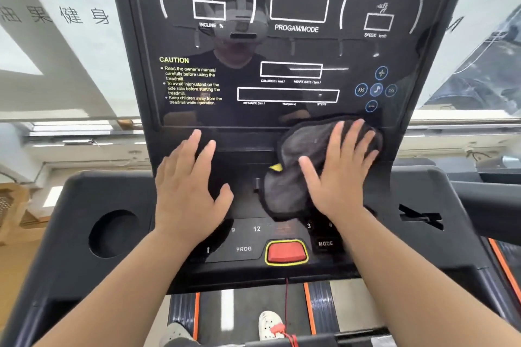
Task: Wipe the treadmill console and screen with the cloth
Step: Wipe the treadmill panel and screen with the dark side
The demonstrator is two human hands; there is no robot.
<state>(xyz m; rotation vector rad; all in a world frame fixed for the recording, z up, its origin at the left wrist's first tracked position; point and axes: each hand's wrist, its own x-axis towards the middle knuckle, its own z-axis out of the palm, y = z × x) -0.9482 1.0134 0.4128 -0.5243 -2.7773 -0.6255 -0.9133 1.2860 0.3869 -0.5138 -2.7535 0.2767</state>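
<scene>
The black treadmill console (408, 205) fills the view, with its glossy dark screen (282, 48) rising in front of me. A dark grey cloth (293, 166) lies bunched on the ledge just below the screen's lower right corner. My right hand (341, 172) presses flat on the cloth, fingers spread and straight. My left hand (189, 186) rests flat on the bare console to the left of the cloth, fingers extended, holding nothing. A small yellow tag shows at the cloth's left edge.
A red stop button (286, 252) with a yellow rim sits below my hands, a red safety cord hanging from it. A round cup holder (114, 232) is at the left. The belt and my white shoes show below. Windows flank the console.
</scene>
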